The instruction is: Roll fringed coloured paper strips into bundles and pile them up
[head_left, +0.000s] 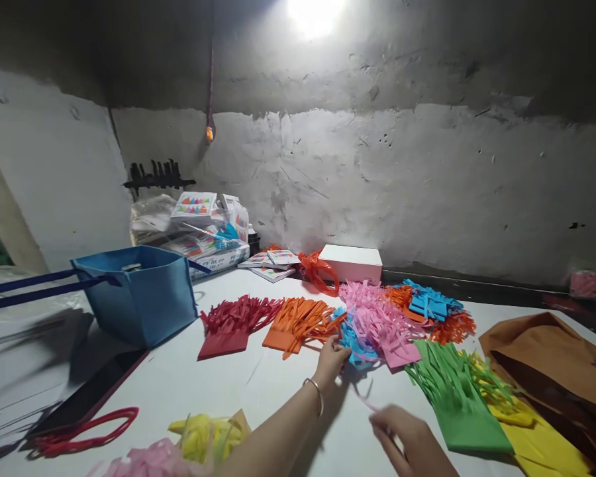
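Observation:
My left hand (332,361), with a bracelet on its wrist, reaches to the edge of a blue fringed paper bundle (358,344). Its fingers are curled together; what lies in them is hidden. A thin pink paper strip (362,397) runs from below that hand to the fingertips of my right hand (402,437), which is pinched and smeared by motion. Beside the left hand lies an orange fringed bundle (300,324). A pink fringed bundle (380,324) overlaps the blue one. Nearest the right hand is a green fringed bundle (467,397).
A dark red fringed bundle (233,328) lies left of the orange one. A blue fabric box (144,298) with straps stands left. Yellow paper (536,434) and brown material (551,358) lie right. Behind are a pink-and-white box (350,264) and a red plastic bag (318,270).

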{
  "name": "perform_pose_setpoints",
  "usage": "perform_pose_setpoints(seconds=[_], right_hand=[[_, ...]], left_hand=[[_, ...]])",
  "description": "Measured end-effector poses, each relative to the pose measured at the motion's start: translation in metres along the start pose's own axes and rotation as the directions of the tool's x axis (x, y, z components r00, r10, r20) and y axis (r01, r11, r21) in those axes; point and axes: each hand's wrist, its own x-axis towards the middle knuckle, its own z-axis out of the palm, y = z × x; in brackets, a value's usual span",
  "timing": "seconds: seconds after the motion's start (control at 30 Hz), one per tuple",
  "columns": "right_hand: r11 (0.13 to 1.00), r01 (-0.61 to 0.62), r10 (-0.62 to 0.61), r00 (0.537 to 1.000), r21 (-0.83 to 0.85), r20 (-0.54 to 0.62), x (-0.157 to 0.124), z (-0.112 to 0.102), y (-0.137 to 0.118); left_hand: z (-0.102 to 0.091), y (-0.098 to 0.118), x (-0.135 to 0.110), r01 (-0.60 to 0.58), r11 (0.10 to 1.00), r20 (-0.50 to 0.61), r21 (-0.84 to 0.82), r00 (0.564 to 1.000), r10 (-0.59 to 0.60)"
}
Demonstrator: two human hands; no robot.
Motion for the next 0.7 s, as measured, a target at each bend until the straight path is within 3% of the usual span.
perform_pose_setpoints(seconds=[0.13, 0.23, 0.37, 0.57, 0.7], right_hand=[[0.991, -0.111, 0.110, 0.994, -0.068, -0.011, 0.068, 0.027, 0.021], [0.965, -0.223, 0.218, 0.975, -0.137, -0.050, 0.096, 0.048, 0.034], [0.935, -0.324, 0.316, 0.946, -0.142, -0.079, 0.105, 0.058, 0.052], [0.907, -0.422, 0.420, 0.905, -0.019, -0.063, 0.106, 0.052, 0.081], [0.866, -0.492, 0.498, 0.866, 0.092, -0.053, 0.105, 0.048, 0.092]], left_hand=[[0.012, -0.019, -0.010, -0.045, 0.989, -0.008, -0.144, 0.999, 0.044], [0.014, -0.025, -0.011, -0.079, 0.975, -0.019, -0.209, 0.997, 0.077], [0.015, -0.029, -0.008, -0.093, 0.970, -0.030, -0.226, 0.996, 0.088], [0.018, -0.037, -0.008, -0.115, 0.980, -0.071, -0.161, 0.992, 0.105], [0.017, -0.041, -0.008, -0.109, 0.993, -0.006, -0.045, 0.994, 0.109]])
